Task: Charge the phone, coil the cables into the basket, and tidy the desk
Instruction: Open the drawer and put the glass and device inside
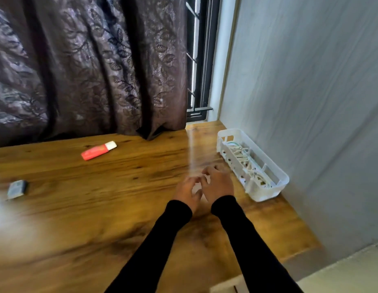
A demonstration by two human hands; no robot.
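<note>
A white plastic basket (277,172) stands at the desk's right side against the wall, with coiled white cables (241,157) inside it. My left hand (187,192) and my right hand (217,182) hover close together over the wooden desk (99,208), just left of the basket. Both are blurred, with loosely curled fingers and nothing visible in them. No phone is in view.
A red marker with a white cap (98,150) lies at the desk's far middle. A small grey box-like object (16,188) sits near the left edge. A dark patterned curtain (89,66) hangs behind the desk. A grey wall (310,102) bounds the right side.
</note>
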